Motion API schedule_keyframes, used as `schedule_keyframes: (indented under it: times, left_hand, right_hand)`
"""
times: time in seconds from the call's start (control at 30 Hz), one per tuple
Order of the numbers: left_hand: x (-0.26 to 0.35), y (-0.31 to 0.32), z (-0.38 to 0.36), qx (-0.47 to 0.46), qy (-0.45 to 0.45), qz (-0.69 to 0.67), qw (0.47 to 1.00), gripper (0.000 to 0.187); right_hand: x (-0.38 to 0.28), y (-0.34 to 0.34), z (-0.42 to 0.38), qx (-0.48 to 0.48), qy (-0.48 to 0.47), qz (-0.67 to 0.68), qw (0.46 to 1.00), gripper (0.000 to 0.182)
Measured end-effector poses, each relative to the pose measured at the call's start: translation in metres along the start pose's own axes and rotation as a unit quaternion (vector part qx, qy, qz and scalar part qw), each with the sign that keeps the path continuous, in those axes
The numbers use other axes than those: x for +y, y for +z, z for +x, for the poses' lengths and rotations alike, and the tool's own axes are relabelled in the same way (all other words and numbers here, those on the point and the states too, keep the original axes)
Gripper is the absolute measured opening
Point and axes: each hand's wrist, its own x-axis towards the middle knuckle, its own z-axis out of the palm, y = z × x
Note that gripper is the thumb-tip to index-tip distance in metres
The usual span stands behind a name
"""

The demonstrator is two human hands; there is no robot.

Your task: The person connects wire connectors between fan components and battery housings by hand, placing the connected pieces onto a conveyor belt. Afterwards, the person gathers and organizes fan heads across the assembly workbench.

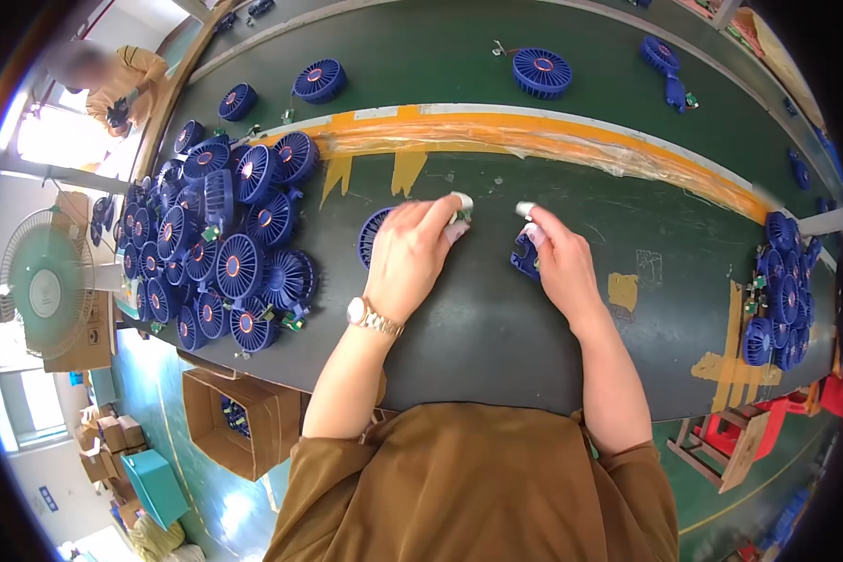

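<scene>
My left hand (412, 245), with a watch on the wrist, is closed in a pinch on a small green circuit board (463, 215). Partly hidden behind that hand, a round blue fan (371, 236) lies on the dark table (478, 328). My right hand (558, 258) has its fingers closed round a blue plastic part (525, 257), which the hand partly covers. White coverings show on the fingertips of both hands. The two hands are apart, with bare tabletop between them.
Blue fans (239, 265) are heaped at the left, and another pile (783, 300) stands at the right edge. More fans (541, 71) lie on the green belt (421, 56) beyond the taped edge. A co-worker (126, 84) is at the upper left. A cardboard box (244, 421) stands below the table.
</scene>
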Motion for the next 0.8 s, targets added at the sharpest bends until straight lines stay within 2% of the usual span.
schedule_keyframes:
  times: [0.07,0.13,0.17,0.2,0.27,0.3,0.33,0.4,0.5,0.6,0.73,0.8]
  left_hand:
    - [0.009,-0.011,-0.011,-0.004,-0.058,-0.084,0.995,0.031]
    - [0.017,-0.019,-0.02,0.02,-0.125,-0.202,0.971,0.036]
    - [0.027,-0.021,-0.026,0.045,-0.206,-0.416,0.884,0.042]
    - [0.036,-0.028,-0.026,0.04,-0.198,-0.475,0.856,0.044]
    - [0.054,-0.041,-0.028,0.024,-0.184,-0.588,0.787,0.047]
    - [0.055,-0.042,-0.031,-0.014,-0.153,-0.579,0.801,0.054]
    - [0.06,-0.043,-0.03,-0.038,-0.121,-0.524,0.842,0.054]
    - [0.082,-0.051,-0.026,-0.046,-0.151,-0.515,0.843,0.042]
    - [0.093,-0.05,-0.03,-0.082,-0.101,-0.447,0.885,0.03]
    - [0.101,-0.059,-0.029,-0.104,-0.085,-0.41,0.902,0.023]
    - [0.105,-0.058,-0.03,-0.099,-0.095,-0.419,0.898,0.022]
    - [0.102,-0.056,-0.028,-0.079,-0.07,-0.391,0.915,0.018]
  right_hand:
    - [-0.014,-0.006,-0.001,-0.051,0.078,0.142,0.986,0.014]
    - [-0.024,-0.011,-0.006,-0.107,0.119,0.313,0.936,0.011]
    - [-0.036,-0.015,-0.013,-0.113,0.124,0.363,0.917,0.005]
    - [-0.052,-0.017,-0.022,-0.103,0.098,0.408,0.902,0.006]
    - [-0.077,-0.024,-0.042,-0.117,0.11,0.468,0.869,0.009]
    - [-0.085,-0.027,-0.05,-0.116,0.098,0.476,0.866,0.012]
    - [-0.09,-0.03,-0.057,-0.114,0.086,0.484,0.864,0.015]
    - [-0.094,-0.038,-0.065,-0.11,0.073,0.497,0.858,0.017]
    - [-0.103,-0.05,-0.071,-0.093,0.07,0.479,0.87,0.016]
    - [-0.104,-0.054,-0.076,-0.071,0.068,0.434,0.896,0.014]
    - [-0.107,-0.051,-0.076,-0.029,0.029,0.394,0.918,0.012]
    - [-0.107,-0.052,-0.076,-0.03,0.023,0.386,0.922,0.012]
